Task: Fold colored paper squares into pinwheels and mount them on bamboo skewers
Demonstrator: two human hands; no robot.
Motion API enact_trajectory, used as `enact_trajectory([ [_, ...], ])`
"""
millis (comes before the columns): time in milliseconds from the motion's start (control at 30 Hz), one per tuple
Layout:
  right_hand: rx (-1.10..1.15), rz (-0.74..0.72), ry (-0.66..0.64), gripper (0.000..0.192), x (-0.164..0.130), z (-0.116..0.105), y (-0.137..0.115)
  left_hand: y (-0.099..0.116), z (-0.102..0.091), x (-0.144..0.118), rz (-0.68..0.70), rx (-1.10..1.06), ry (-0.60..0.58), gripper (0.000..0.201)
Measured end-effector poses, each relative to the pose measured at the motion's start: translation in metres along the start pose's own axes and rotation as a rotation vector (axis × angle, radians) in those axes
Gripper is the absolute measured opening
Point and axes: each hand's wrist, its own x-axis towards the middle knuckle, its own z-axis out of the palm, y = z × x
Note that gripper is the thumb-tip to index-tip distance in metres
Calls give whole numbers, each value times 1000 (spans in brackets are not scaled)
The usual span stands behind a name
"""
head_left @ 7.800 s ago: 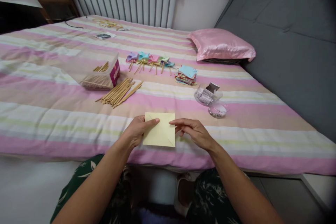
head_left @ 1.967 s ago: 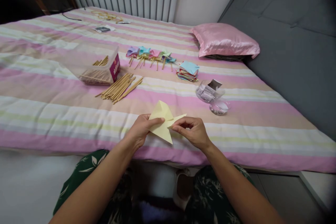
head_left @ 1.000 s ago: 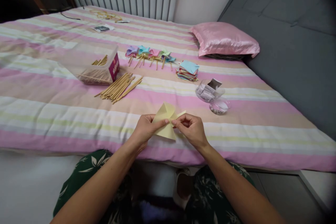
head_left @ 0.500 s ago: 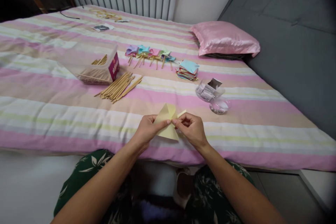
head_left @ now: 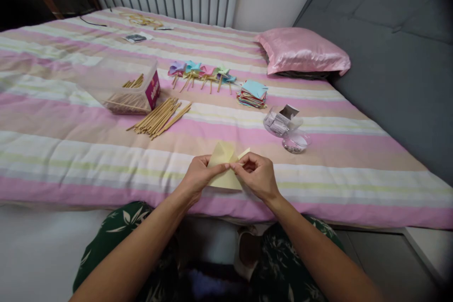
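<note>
A pale yellow sheet of paper (head_left: 225,180), partly folded in at its middle, is held above the near edge of the bed. My left hand (head_left: 198,174) grips it from the left, thumb pressed near the centre. From the right, my right hand (head_left: 257,175) pinches the paper at the same spot, fingertips almost touching the left thumb. A folded yellow flap stands up behind the right fingers. Whether a small pin is between the fingertips is hidden.
Wooden sticks (head_left: 160,118) lie beside a clear plastic box (head_left: 136,104) holding more sticks. Several paper pinwheels (head_left: 193,68), a stack of coloured paper (head_left: 253,92), a small open clear container (head_left: 295,142) and a pink pillow (head_left: 304,52) rest on the striped bed (head_left: 219,125).
The upper part of the yellow paper has shifted slightly, its raised fold now leaning flatter. Both hands stay almost in place, still pinching at the centre.
</note>
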Motion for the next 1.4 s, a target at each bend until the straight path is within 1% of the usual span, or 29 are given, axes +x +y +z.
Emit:
enact_trajectory([
  [100,57,-26,29,21,-1,1,-1,-1,0,1,7,-29,-4,24],
  [167,134,-28,50,27,-1,2,-1,0,0,2,1,-70,-3,24],
  [300,256,29,88,68,0,3,-1,1,0,1,-3,-164,-16,24],
  [333,283,52,82,73,0,3,0,1,1,1,2,-179,-20,25],
  [367,310,72,58,73,1,3,1,1,1,1,7,-191,-22,25],
  [400,333,87,17,67,1,3,2,1,2,0,10,-197,-22,25],
  [500,383,116,-103,37,2,4,5,0,4,0,21,-191,-18,23],
  [567,404,142,-103,28,1,6,5,-2,5,0,30,-173,-16,21],
  [667,455,208,-45,26,0,8,4,-6,7,-1,35,-155,-25,20],
  [767,506,269,-28,25,0,8,2,-8,8,-1,30,-127,-38,22],
  [933,538,356,-39,28,2,4,1,-6,4,0,-9,-74,-31,24],
  [1133,629,478,-106,26,3,0,2,-2,2,2,-15,-44,-2,15],
  [1233,647,491,-118,25,2,-1,2,-2,3,2,-36,-43,4,18],
  [1400,617,468,-125,28,2,1,2,-3,3,1,-44,-46,-9,23],
])
